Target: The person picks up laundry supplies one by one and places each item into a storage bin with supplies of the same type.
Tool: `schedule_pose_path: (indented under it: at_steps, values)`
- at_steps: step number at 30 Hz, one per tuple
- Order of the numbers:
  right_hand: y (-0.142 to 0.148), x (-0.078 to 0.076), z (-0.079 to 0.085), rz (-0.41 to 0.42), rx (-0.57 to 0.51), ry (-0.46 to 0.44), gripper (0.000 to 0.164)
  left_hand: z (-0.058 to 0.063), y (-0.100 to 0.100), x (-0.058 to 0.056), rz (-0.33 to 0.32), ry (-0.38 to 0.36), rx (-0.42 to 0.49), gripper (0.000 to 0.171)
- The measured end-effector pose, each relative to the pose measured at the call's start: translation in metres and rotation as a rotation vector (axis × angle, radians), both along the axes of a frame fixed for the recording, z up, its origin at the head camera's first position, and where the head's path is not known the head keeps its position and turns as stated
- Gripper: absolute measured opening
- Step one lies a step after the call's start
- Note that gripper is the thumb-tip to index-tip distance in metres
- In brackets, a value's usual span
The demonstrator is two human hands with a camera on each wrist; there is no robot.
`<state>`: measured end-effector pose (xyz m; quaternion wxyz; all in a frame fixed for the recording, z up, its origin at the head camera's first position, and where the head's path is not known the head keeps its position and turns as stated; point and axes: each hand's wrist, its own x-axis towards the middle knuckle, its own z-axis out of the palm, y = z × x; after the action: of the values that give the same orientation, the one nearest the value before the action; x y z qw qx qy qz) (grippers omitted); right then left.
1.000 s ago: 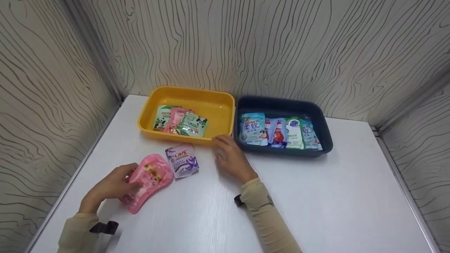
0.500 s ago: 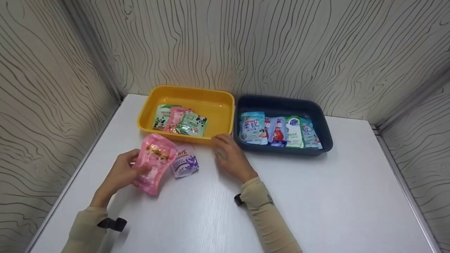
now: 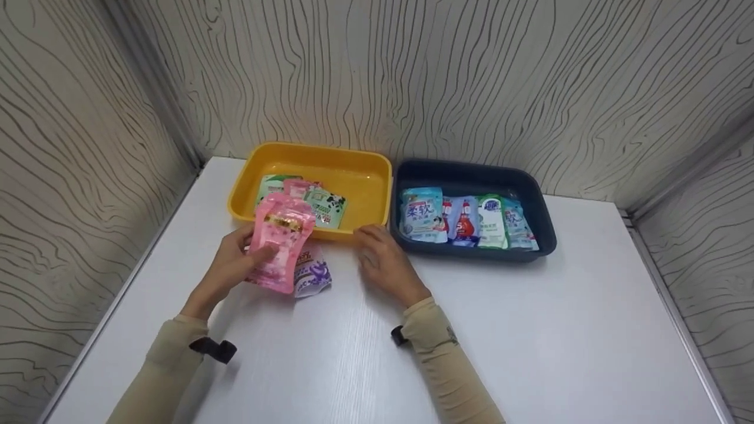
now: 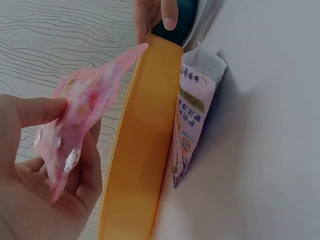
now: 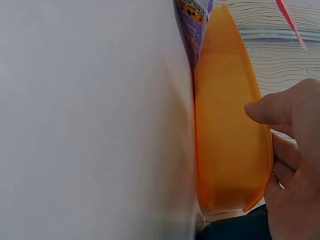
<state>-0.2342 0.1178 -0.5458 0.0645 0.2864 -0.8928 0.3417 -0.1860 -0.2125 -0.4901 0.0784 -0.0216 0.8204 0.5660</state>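
My left hand point(image 3: 227, 265) pinches a glossy pink pouch point(image 3: 290, 238), thumb on its printed front and fingers behind. The pouch is raised and tilted, overlapping the front rim of the yellow bin point(image 3: 368, 203) in the head view. Seen from the left wrist, it hangs almost edge-on beside the bin wall point(image 4: 142, 125). My right hand point(image 3: 389, 265) holds the bin's front right rim, thumb outside the wall and fingers curled over it. A purple-and-white pouch point(image 3: 315, 275) leans against the bin's front, partly hidden behind the pink one.
Inside the yellow bin lie green panda-print packets point(image 3: 326, 207) and a pink packet point(image 3: 297, 187). Beside it stands a navy bin point(image 3: 471, 252) with several blue, purple and white pouches point(image 3: 423, 215). Patterned wall panels point(image 3: 365, 76) enclose the white table point(image 3: 530, 341).
My left hand has lifted the pink pouch from the table and carried it up and right, over the purple pouch to the bin's edge. My right hand has stayed at the rim.
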Motion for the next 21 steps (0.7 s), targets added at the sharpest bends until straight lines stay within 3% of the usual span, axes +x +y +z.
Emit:
schedule_pose_path:
  at_steps: [5, 12, 18, 21]
  values:
    - [0.001, 0.0, 0.0, -0.011, 0.003, -0.016, 0.054, 0.008, 0.015, -0.022, -0.02, -0.02, 0.064, 0.068]
    - [0.0, 0.0, -0.001, -0.003, -0.012, -0.013, 0.051, 0.017, 0.034, -0.053, 0.011, -0.081, 0.101, 0.073]
    - [-0.001, 0.001, -0.002, -0.005, -0.019, -0.031, 0.051, 0.019, 0.042, -0.071, 0.017, -0.098, 0.139, 0.07]
    - [-0.001, 0.002, -0.002, -0.012, -0.015, -0.037, 0.051, 0.018, 0.048, -0.08, 0.039, -0.111, 0.149, 0.078]
